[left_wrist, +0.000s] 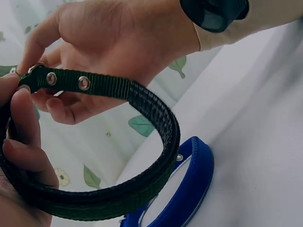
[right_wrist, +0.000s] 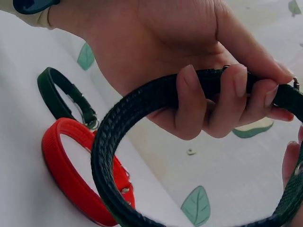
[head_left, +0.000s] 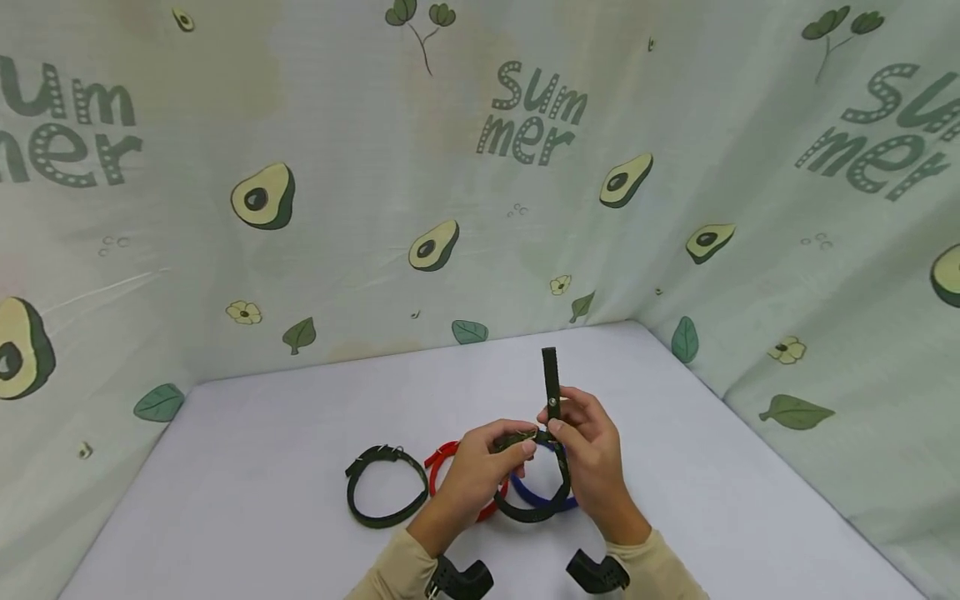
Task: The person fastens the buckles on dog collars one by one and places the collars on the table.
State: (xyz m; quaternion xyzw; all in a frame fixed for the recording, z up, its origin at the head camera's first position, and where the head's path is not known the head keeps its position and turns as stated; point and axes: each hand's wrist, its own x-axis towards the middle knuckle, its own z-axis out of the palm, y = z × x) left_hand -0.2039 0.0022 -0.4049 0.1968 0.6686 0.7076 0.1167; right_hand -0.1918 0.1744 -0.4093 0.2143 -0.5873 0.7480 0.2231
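A dark green webbing collar [head_left: 531, 514], lined in black, hangs in a loop from both hands above the table. My left hand [head_left: 483, 461] grips its buckle side, fingers curled round the band, as the right wrist view shows. My right hand [head_left: 592, 450] pinches the strap near the buckle. The strap's free end [head_left: 551, 367] sticks straight up past the fingers. Metal eyelets [left_wrist: 84, 83] dot the strap in the left wrist view. The fingertips partly hide the buckle, so I cannot tell how far the strap is threaded.
On the white table [head_left: 285, 467], a second dark green collar [head_left: 386, 521] lies at left. Beside it lie a red collar [right_wrist: 71, 175] and, to the right, a blue collar [left_wrist: 201, 175], both partly behind the hands. A printed curtain [head_left: 337, 167] rises along the table's back and right edges.
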